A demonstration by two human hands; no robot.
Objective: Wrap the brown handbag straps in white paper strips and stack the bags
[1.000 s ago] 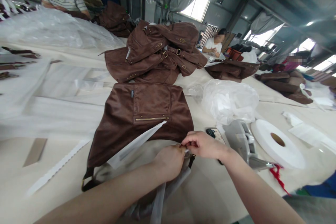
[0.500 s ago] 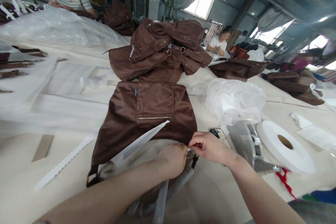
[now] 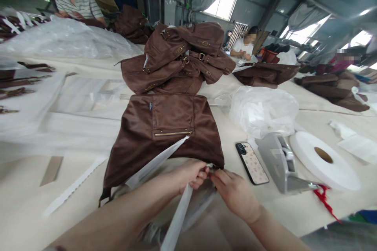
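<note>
A brown leather bag [image 3: 173,113] lies in front of me, its zipped pocket up and its open mouth with pale lining toward me. My left hand [image 3: 193,174] is closed at the bag's right corner on a white wrapping strip [image 3: 178,217], whose long tail hangs toward me. A twisted white end pokes out above that fist. My right hand [image 3: 234,192] touches it from the right, fingers pressed together at the bag's edge; what they pinch is hidden. Another white strip [image 3: 157,160] runs from the zipper pull across the bag's mouth.
Brown bags [image 3: 176,55] are piled behind. To the right are a phone [image 3: 253,162], a grey tape dispenser [image 3: 275,160], a white tape roll [image 3: 309,160] and a clear plastic bag [image 3: 263,110]. White sheets [image 3: 82,129] cover the left. Other people work farther back.
My right hand has moved down and toward me, uncovering the phone. My left fist has turned, and the strip's tail now shows running down from it.
</note>
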